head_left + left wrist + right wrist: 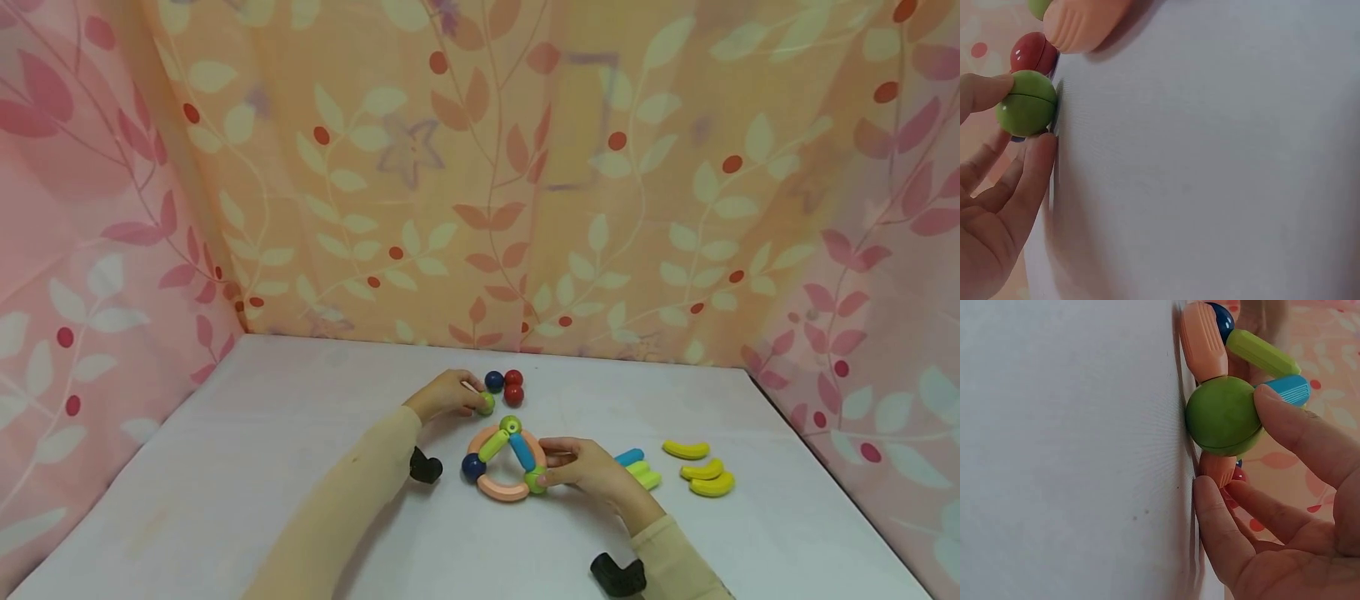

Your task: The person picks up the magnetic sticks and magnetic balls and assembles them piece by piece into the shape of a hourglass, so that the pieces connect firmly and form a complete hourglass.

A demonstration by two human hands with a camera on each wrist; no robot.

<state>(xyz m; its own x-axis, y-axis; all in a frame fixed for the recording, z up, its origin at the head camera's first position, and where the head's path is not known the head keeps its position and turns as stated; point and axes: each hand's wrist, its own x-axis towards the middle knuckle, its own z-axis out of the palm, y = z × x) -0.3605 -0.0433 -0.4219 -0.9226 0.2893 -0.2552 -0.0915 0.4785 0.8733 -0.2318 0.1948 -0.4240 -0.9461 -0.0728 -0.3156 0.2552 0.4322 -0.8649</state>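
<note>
My left hand (447, 395) pinches a loose green ball (487, 403) between thumb and fingers, beside two red balls (513, 395) and a dark blue ball (494, 382). In the left wrist view, the thumb presses the green ball (1026, 104) from above. On the table lies a ring of toy building rods and balls: curved orange rods (502, 490), a dark blue ball (473, 467) and two green balls (510, 425). A light green rod (493, 446) and a blue rod (522, 451) meet at its far ball. My right hand (588, 473) grips the ring's right corner, thumb on the green ball (1224, 415).
Right of the right hand lie straight blue (629, 457) and light green rods (643, 475), partly hidden by it. Farther right are several yellow curved pieces (686, 450). Flowered cloth (480, 167) surrounds the white table (225, 467) at the back and sides.
</note>
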